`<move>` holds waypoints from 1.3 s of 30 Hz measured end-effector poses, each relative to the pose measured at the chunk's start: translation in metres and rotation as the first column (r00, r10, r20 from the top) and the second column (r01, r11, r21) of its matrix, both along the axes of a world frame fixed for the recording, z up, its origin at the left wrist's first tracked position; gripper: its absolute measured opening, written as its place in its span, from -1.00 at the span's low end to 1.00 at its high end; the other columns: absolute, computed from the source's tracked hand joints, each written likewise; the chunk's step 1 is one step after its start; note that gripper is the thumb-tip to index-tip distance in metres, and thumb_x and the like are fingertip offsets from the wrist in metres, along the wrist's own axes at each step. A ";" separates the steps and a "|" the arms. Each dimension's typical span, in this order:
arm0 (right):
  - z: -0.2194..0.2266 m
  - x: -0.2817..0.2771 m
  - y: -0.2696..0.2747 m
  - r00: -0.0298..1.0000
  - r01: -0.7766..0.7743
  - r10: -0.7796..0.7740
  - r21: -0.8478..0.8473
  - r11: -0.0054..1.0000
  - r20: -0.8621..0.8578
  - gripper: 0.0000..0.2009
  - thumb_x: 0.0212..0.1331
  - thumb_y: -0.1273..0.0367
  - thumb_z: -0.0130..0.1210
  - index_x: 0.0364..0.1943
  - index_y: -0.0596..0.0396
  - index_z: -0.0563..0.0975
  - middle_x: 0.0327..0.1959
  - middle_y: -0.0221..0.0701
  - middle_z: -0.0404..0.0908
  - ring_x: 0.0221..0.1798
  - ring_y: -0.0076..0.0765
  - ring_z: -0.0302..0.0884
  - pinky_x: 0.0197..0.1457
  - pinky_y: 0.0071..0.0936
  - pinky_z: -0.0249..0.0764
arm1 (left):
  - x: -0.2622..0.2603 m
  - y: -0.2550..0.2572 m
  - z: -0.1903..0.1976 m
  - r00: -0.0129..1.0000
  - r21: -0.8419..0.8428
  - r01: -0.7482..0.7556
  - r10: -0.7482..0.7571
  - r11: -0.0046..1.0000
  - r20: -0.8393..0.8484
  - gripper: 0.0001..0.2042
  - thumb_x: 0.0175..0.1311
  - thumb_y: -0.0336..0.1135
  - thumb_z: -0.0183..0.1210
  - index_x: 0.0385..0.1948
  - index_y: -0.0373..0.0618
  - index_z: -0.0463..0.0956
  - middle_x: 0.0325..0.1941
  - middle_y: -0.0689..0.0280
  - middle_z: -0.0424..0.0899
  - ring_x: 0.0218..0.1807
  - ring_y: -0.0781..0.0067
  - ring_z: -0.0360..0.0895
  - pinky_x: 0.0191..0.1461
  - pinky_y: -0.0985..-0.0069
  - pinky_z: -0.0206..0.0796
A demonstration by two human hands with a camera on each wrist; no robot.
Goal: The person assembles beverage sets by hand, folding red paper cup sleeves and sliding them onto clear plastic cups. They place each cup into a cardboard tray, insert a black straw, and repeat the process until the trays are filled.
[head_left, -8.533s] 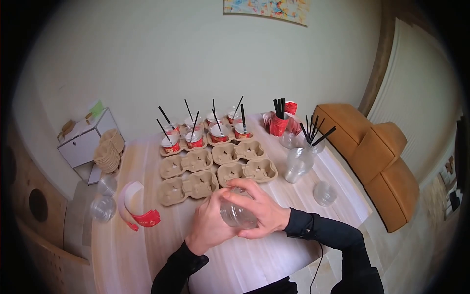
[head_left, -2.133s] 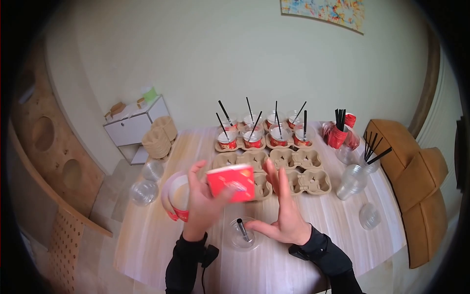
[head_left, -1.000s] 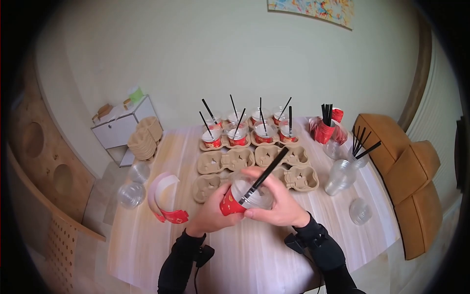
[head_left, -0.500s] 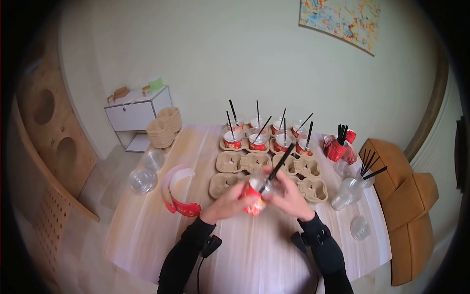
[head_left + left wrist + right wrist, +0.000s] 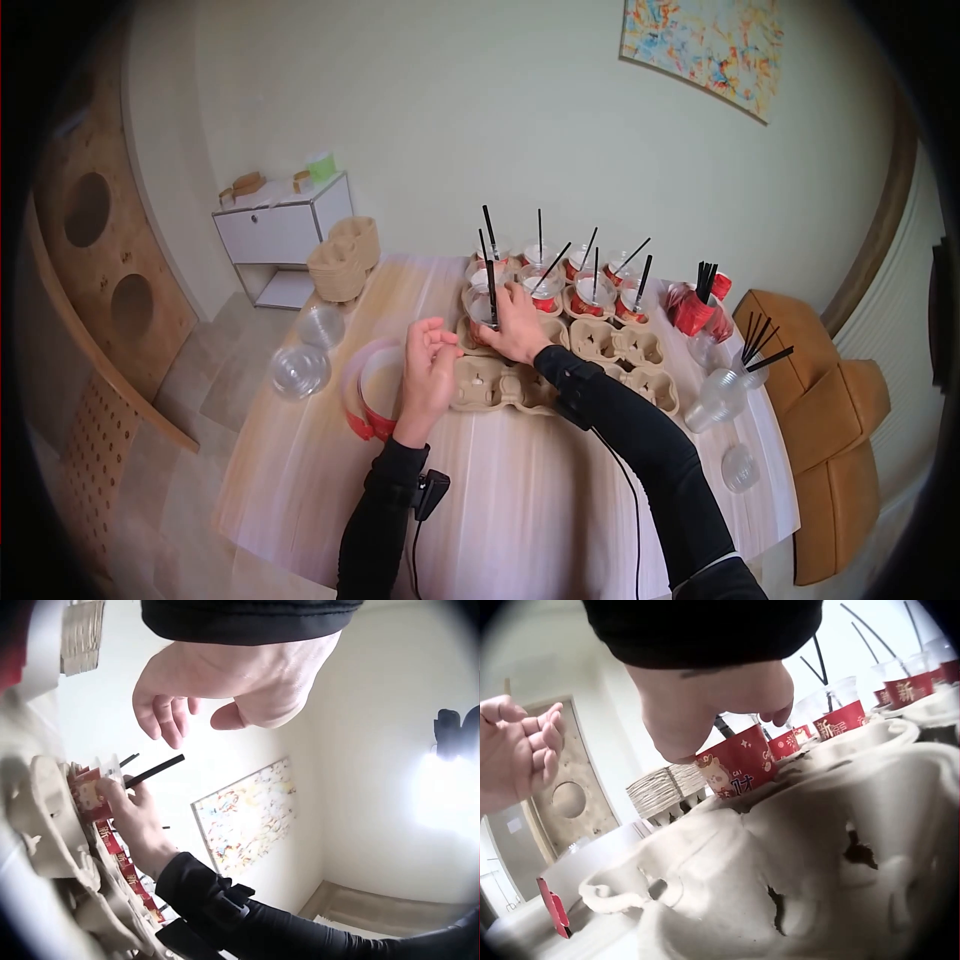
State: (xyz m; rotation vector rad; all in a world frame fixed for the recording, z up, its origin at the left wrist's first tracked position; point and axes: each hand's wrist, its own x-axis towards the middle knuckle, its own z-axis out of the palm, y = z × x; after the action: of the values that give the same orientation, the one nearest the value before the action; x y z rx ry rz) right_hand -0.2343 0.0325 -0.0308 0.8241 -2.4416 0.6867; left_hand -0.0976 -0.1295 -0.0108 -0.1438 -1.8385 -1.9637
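My right hand (image 5: 518,328) grips a clear plastic cup (image 5: 482,312) that has a red paper sleeve and a black straw (image 5: 491,285). In the right wrist view the printed sleeve (image 5: 739,766) stands upright at a pocket of the pulp cup carrier (image 5: 720,862), its bottom hidden by the rim. Off to the left of the carrier, my left hand (image 5: 430,375) hovers with relaxed fingers and nothing in them. Behind the held cup, several sleeved cups (image 5: 590,292) with straws stand in carriers.
Flat red sleeves (image 5: 365,395) curl on the table's left, near clear lids (image 5: 300,371). Stacked carriers (image 5: 343,262) stand at the back left. On the right are nested clear cups (image 5: 716,398), a red cup of straws (image 5: 694,313) and another lid (image 5: 740,468).
Both hands held the sleeved cup over the table half a second ago. The right hand has carried it forward and left to the carrier; the left hand has let go and drawn left.
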 end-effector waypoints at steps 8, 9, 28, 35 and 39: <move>-0.019 0.006 -0.005 0.989 0.081 -0.097 0.141 0.987 0.112 -0.15 0.00 0.00 0.28 0.35 0.12 0.22 0.26 0.10 0.28 0.28 0.24 0.29 0.29 0.09 0.31 | 0.006 0.005 0.009 0.999 0.005 0.032 -0.032 0.999 0.023 -0.59 0.27 -0.53 0.10 0.17 -0.26 0.29 -0.07 0.22 0.50 -0.16 0.56 0.49 -0.05 0.64 0.37; -0.019 0.008 -0.002 0.991 0.087 -0.103 0.168 0.982 0.087 -0.08 -0.01 -0.02 0.29 0.41 0.10 0.15 0.28 0.11 0.24 0.32 0.28 0.24 0.31 0.20 0.26 | 0.005 0.006 0.007 0.999 -0.005 0.032 -0.032 0.999 0.016 -0.59 0.26 -0.53 0.12 0.16 -0.25 0.31 -0.07 0.23 0.50 -0.16 0.58 0.49 -0.05 0.64 0.37; 0.110 0.110 0.366 0.668 0.005 -0.532 0.711 0.703 0.521 0.23 -0.35 -0.01 0.54 0.54 -0.08 0.06 0.48 0.03 0.19 0.51 0.07 0.17 0.52 -0.10 0.22 | 0.050 0.080 0.018 0.882 -0.375 0.457 -0.467 0.807 0.069 -0.69 0.23 -0.56 0.18 0.02 -0.31 0.45 0.09 0.25 0.45 -0.02 0.52 0.50 0.05 0.57 0.41; 0.125 0.129 0.375 0.687 0.050 -0.448 0.579 0.814 0.571 0.17 -0.27 0.08 0.51 0.52 0.10 0.08 0.33 -0.01 0.44 0.32 0.00 0.47 0.40 -0.26 0.38 | 0.056 0.088 0.017 0.864 -0.452 0.487 -0.489 0.748 0.122 -0.66 0.20 -0.55 0.21 0.03 -0.26 0.45 0.17 0.23 0.41 0.01 0.47 0.50 0.09 0.53 0.41; 0.155 0.136 0.358 0.836 0.112 -0.361 0.514 0.850 0.413 0.08 -0.28 0.15 0.50 0.45 0.18 0.19 0.29 -0.02 0.46 0.30 0.02 0.47 0.33 -0.22 0.43 | 0.061 0.094 0.017 0.886 -0.495 0.437 -0.454 0.751 0.094 -0.57 0.14 -0.51 0.28 0.08 -0.24 0.43 0.24 0.20 0.39 0.08 0.38 0.50 0.14 0.47 0.39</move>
State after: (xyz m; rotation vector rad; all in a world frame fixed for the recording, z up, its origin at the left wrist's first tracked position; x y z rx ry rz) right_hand -0.0983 0.3907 0.1241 0.5121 -3.1960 0.2067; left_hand -0.0366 -0.0359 0.0057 -0.8487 -2.4332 -1.6696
